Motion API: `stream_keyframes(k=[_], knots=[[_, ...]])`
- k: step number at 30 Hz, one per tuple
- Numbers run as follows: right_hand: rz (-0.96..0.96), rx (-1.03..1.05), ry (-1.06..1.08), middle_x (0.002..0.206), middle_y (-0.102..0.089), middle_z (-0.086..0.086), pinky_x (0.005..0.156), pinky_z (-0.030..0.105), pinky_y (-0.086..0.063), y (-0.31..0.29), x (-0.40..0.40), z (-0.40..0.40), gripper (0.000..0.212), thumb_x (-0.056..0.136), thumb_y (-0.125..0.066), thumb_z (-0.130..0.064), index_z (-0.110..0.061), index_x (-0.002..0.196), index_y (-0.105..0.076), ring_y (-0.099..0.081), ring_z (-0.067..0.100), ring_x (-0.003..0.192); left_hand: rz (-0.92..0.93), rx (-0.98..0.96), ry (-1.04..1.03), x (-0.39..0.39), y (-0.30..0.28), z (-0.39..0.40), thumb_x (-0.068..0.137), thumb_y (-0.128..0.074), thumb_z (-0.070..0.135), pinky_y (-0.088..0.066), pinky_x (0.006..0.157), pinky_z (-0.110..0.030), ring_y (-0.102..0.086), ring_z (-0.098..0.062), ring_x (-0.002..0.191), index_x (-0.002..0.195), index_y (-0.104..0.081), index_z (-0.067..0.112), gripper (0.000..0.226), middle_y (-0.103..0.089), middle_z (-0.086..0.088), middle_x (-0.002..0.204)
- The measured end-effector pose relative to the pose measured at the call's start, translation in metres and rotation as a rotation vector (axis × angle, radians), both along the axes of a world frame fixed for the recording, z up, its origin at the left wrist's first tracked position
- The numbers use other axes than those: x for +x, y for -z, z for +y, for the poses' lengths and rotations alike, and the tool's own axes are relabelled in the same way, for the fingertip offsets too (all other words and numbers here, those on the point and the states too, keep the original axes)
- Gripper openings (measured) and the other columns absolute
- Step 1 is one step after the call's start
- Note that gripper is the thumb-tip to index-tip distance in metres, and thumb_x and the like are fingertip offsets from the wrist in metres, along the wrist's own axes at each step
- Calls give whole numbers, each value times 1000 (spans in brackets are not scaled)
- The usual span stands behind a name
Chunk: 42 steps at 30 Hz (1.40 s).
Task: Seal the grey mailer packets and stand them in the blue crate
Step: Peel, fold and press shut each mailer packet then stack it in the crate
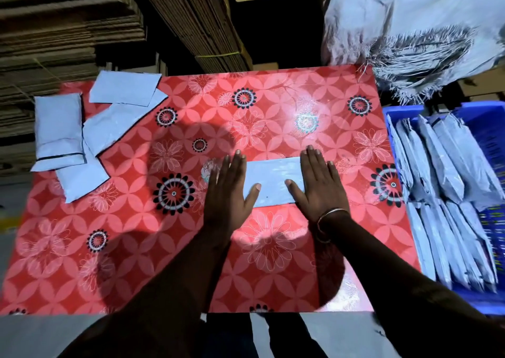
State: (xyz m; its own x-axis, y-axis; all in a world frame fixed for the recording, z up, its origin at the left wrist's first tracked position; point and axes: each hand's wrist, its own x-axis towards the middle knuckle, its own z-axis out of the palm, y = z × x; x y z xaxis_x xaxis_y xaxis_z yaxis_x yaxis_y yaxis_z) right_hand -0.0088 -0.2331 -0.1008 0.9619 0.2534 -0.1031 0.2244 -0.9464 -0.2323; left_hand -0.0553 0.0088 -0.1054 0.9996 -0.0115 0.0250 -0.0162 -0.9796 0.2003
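Note:
A grey mailer packet (273, 181) lies flat in the middle of the red flowered table (136, 248). My left hand (231, 188) presses flat on its left end with straight fingers. My right hand (317, 183), a metal bangle at its wrist, presses flat on the right end. Several more grey packets (90, 128) lie in a loose pile at the table's far left corner. The blue crate (486, 117) stands off the table's right edge, with several grey packets (442, 183) upright on edge inside it.
Stacks of flattened cardboard (68, 30) rise behind the table at the left and centre. A white woven sack (415, 30) with a frayed edge sits behind the crate at the far right. Grey floor shows below the table's near edge.

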Motion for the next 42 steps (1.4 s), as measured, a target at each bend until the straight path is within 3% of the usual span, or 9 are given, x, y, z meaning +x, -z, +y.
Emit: stream_keyframes(k=[7, 10, 13, 19, 23, 26, 31, 37, 42], knots=[[29, 33, 33, 169, 9, -5, 127, 44, -4, -4, -1, -20, 79, 101, -19, -68, -20, 162, 2, 12, 9, 154, -13, 46, 20, -5, 6, 28, 106, -33, 61, -22, 125, -51, -17, -23, 158, 163, -20, 15, 74, -18, -3, 170], [40, 140, 27, 170, -8, 1, 125, 46, -12, -12, 4, -24, 83, 99, -31, -68, -18, 161, -10, -5, 15, 156, 16, -7, 7, -2, 8, 31, 103, -29, 66, -20, 126, -50, -22, -25, 157, 162, -26, 16, 78, -22, -2, 170], [11, 175, -22, 151, -46, 12, 104, 50, -42, -27, 21, -24, 90, 89, -58, -63, -14, 157, -25, -43, 34, 135, 5, -41, 32, 10, -1, 38, 93, -45, 68, -29, 119, -47, -38, -29, 147, 151, -47, 13, 80, -40, -6, 162], [149, 5, -99, 125, -55, 10, 86, 46, -50, -50, 48, -4, 81, 73, -81, -43, -21, 143, -46, -50, 36, 114, 62, -64, 68, 43, -34, 39, 59, -87, 59, -41, 91, -44, -51, -32, 108, 101, -59, 13, 69, -55, -7, 113], [215, -47, -87, 116, -55, 10, 81, 44, -52, -50, 57, -1, 48, 78, -76, -33, -20, 121, -60, -49, 36, 111, 233, -28, 68, 58, -49, 39, 61, -89, 58, -38, 90, -41, -51, -27, 105, 93, -61, 18, 59, -59, -4, 106], [217, -22, -103, 114, -51, 11, 78, 47, -53, -50, 55, 0, 42, 77, -76, -27, -16, 113, -59, -48, 36, 109, 262, -71, 128, 55, -59, 40, 66, -88, 51, -36, 76, -37, -59, -23, 89, 81, -53, 23, 47, -64, 0, 88], [192, 43, -95, 120, -62, 8, 87, 44, -46, -69, 48, -1, 39, 93, -54, -29, -19, 131, -52, -52, 37, 114, 123, -222, 153, 43, -77, 39, 71, -75, 17, -40, 62, -31, -65, -20, 72, 74, -56, 22, 20, -66, 7, 70], [254, -70, -100, 122, -51, 7, 94, 45, -40, -101, 51, -7, 40, 86, -62, -33, -30, 127, -61, -44, 35, 119, -1, -366, 267, 53, -108, 33, 67, -76, 5, -46, 62, -33, -59, -12, 59, 81, -51, 23, 34, -57, 9, 62], [87, -147, -120, 108, -64, 3, 78, 37, -43, -133, 60, -4, 19, 87, -61, -33, -27, 104, -67, -61, 32, 107, -136, -365, 305, 63, -133, 27, 68, -84, 11, -45, 68, -37, -53, -11, 64, 84, -53, 29, 39, -53, 16, 65]])
